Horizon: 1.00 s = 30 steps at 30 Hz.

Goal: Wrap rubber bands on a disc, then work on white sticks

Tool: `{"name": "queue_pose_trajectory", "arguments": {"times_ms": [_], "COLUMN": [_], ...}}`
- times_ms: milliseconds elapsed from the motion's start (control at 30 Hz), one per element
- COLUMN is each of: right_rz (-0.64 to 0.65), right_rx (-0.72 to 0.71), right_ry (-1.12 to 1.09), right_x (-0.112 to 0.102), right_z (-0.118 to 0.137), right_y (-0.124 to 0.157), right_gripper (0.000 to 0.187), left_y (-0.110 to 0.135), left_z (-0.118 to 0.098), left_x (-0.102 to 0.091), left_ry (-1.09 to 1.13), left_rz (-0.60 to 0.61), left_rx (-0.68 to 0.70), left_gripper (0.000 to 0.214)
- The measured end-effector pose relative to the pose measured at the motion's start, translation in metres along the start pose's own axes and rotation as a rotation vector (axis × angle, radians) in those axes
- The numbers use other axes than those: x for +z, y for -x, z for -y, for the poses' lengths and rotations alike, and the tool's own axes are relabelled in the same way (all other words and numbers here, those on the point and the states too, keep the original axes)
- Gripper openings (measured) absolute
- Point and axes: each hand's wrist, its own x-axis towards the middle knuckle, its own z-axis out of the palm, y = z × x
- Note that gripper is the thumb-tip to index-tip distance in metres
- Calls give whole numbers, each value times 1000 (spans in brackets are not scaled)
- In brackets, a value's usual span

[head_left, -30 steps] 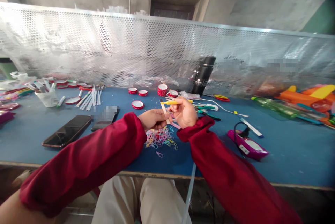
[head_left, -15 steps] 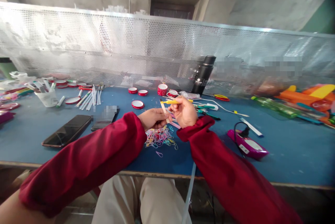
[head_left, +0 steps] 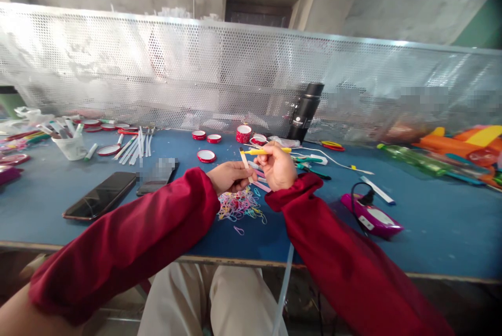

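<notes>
My left hand (head_left: 231,176) is closed in a pinch around a narrow pale strip (head_left: 246,162) with a dark upper end. The strip stands tilted, its top leaning left. Between the fingers of my right hand (head_left: 279,167) is a slim yellow pen-like tool (head_left: 259,152), held almost level. Its thin tip points left and meets or nearly meets the strip just below the dark end; contact is too small to tell. Below both hands lies a heap of small coloured loops (head_left: 241,205). Pinkish strips (head_left: 262,185) lie partly hidden behind my right hand.
Two phones (head_left: 101,196) lie left of my forearm, with white strips (head_left: 135,148) and a cup of markers (head_left: 71,146) beyond. Red-rimmed round tins (head_left: 206,156) and a black bottle (head_left: 306,112) stand farther back. A purple device with a cable (head_left: 372,215) sits at right.
My right hand and the yellow tool have shifted very slightly to the right. My left hand and the strip stay almost where they were.
</notes>
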Motion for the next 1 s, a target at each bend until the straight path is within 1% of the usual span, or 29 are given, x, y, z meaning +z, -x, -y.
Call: {"name": "queue_pose_trajectory", "arguments": {"times_ms": [300,500,700,1000], "right_rz": [-34,-65,-44,-52], "right_rx": [-19,-27,-33,-66], "right_ry": [53,89,101,112], "right_x": [1,0,-1,-3], "right_z": [2,1,0,-2], "right_y": [1,0,0,-2], "right_gripper": [14,15,13,11], "left_y": [0,-1,-1,-1], "left_z": [-1,1,1,1], "left_x": [1,0,1,1], "left_ry": [-42,-32,-34,-24], "left_rz": [-29,-14,-23,-27], "left_rx": [-15,-3,-1,-6], "left_gripper": [19,19,17,17]}}
